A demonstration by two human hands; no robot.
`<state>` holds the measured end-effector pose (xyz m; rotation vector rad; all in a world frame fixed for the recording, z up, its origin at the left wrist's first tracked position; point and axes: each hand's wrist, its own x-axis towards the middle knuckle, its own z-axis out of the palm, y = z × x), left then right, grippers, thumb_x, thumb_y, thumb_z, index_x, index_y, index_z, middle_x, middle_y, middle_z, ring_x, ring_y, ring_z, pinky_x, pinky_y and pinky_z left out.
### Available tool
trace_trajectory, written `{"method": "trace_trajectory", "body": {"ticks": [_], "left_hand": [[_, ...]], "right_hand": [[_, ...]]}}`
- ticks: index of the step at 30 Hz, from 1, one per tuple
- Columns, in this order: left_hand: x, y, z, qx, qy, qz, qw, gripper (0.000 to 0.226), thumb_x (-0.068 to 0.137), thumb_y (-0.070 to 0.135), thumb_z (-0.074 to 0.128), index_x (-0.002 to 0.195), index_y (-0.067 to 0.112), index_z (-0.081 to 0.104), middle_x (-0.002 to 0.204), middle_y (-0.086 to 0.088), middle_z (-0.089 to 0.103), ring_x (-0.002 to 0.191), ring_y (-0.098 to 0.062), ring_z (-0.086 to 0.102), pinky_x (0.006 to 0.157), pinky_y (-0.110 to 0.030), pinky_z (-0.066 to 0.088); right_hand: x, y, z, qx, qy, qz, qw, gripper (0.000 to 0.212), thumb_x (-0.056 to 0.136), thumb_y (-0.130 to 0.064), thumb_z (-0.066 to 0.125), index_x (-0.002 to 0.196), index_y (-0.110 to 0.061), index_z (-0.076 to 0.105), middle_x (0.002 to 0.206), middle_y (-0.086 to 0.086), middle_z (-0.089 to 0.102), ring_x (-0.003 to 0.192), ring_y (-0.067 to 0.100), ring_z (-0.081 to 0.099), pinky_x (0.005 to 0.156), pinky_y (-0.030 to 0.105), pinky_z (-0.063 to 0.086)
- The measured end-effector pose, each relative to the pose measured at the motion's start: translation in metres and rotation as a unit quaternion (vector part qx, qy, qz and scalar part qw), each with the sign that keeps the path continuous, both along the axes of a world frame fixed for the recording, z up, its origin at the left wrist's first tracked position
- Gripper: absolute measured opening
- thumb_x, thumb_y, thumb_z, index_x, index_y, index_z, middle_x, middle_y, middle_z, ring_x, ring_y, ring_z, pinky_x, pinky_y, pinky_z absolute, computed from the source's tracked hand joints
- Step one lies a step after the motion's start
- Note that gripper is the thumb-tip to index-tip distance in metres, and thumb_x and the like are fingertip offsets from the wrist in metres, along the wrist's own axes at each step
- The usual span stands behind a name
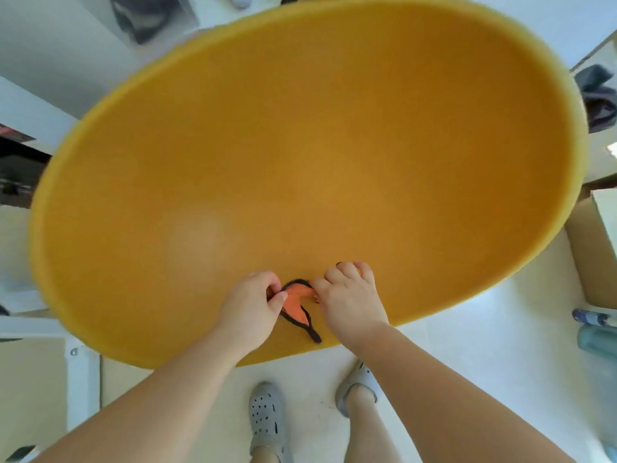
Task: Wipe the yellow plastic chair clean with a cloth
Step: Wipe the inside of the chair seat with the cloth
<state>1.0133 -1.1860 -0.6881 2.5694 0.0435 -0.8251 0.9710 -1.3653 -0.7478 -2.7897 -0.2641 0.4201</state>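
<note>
Left hand [248, 307] and right hand [350, 300] both pinch the small black-edged orange cloth [295, 300], bunched between them at the near part of the chair [300, 145]. Risks: the wadded cloth puts little fabric on the plastic, so passes may leave streaks or gaps, and with no hand free to steady it, a push near the rim could tip or slide the chair on the floor [467, 345]. Chair is a wide, shallow, matte yellow-orange bowl with a thick paler rim and a faint lighter patch left of middle.
</note>
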Motion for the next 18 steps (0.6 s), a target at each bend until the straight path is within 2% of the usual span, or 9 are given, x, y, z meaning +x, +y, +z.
{"method": "trace_trajectory", "body": {"ticks": [4, 5, 7, 9, 12, 15, 18], "left_hand": [[0.010, 0.030, 0.041, 0.007, -0.029, -0.003, 1.000, 0.009, 0.094, 0.029, 0.063, 0.086, 0.025, 0.059, 0.085, 0.010, 0.055, 0.072, -0.010, 0.051, 0.057, -0.023, 0.034], [0.015, 0.040, 0.047, 0.007, -0.038, -0.003, 0.999, 0.009, 0.093, 0.029, 0.064, 0.086, 0.025, 0.060, 0.085, 0.011, 0.055, 0.074, -0.013, 0.052, 0.059, -0.026, 0.037], [0.025, 0.063, 0.054, 0.007, -0.061, -0.009, 0.998, 0.008, 0.092, 0.029, 0.066, 0.088, 0.025, 0.061, 0.088, 0.011, 0.056, 0.081, -0.015, 0.055, 0.069, -0.033, 0.046], [0.037, 0.088, 0.059, 0.013, -0.083, -0.024, 0.996, 0.009, 0.091, 0.031, 0.067, 0.096, 0.023, 0.064, 0.096, 0.010, 0.058, 0.091, -0.016, 0.057, 0.078, -0.037, 0.049], [0.059, 0.131, 0.065, 0.040, -0.149, -0.063, 0.986, 0.026, 0.088, 0.032, 0.071, 0.110, 0.019, 0.065, 0.112, 0.003, 0.061, 0.104, -0.022, 0.056, 0.087, -0.038, 0.049], [0.085, 0.182, 0.075, 0.076, -0.230, -0.109, 0.964, 0.035, 0.084, 0.032, 0.074, 0.113, 0.016, 0.065, 0.117, -0.005, 0.060, 0.106, -0.031, 0.055, 0.087, -0.043, 0.048], [0.117, 0.237, 0.087, 0.102, -0.265, -0.111, 0.952, 0.045, 0.083, 0.037, 0.073, 0.121, 0.015, 0.062, 0.126, -0.011, 0.055, 0.114, -0.035, 0.050, 0.095, -0.050, 0.045]], "right_hand": [[0.024, 0.031, 0.042, 0.060, -0.036, -0.026, 0.997, 0.028, 0.074, -0.010, 0.072, 0.096, -0.026, 0.071, 0.078, -0.004, 0.058, 0.077, 0.028, 0.058, 0.087, 0.044, 0.050], [0.031, 0.041, 0.049, 0.081, -0.038, -0.036, 0.995, 0.026, 0.079, -0.012, 0.064, 0.101, -0.026, 0.071, 0.081, -0.003, 0.060, 0.076, 0.029, 0.058, 0.084, 0.042, 0.050], [0.045, 0.063, 0.062, 0.129, -0.014, -0.052, 0.990, 0.037, 0.086, -0.019, 0.043, 0.111, -0.022, 0.069, 0.092, 0.002, 0.064, 0.080, 0.031, 0.060, 0.084, 0.041, 0.048], [0.059, 0.086, 0.070, 0.174, 0.022, -0.069, 0.982, 0.041, 0.088, -0.022, 0.037, 0.114, -0.017, 0.069, 0.102, 0.006, 0.064, 0.086, 0.034, 0.061, 0.082, 0.040, 0.049], [0.077, 0.127, 0.082, 0.224, 0.044, -0.139, 0.964, 0.044, 0.089, -0.032, 0.033, 0.107, -0.015, 0.069, 0.098, 0.005, 0.057, 0.082, 0.029, 0.056, 0.070, 0.037, 0.044], [0.092, 0.171, 0.088, 0.279, 0.055, -0.236, 0.929, 0.037, 0.086, -0.032, 0.031, 0.087, -0.013, 0.063, 0.089, 0.003, 0.050, 0.080, 0.024, 0.050, 0.067, 0.039, 0.042], [0.110, 0.217, 0.100, 0.313, 0.090, -0.332, 0.885, 0.034, 0.091, -0.035, 0.033, 0.073, -0.014, 0.053, 0.087, 0.003, 0.047, 0.076, 0.019, 0.048, 0.063, 0.036, 0.036]]}}
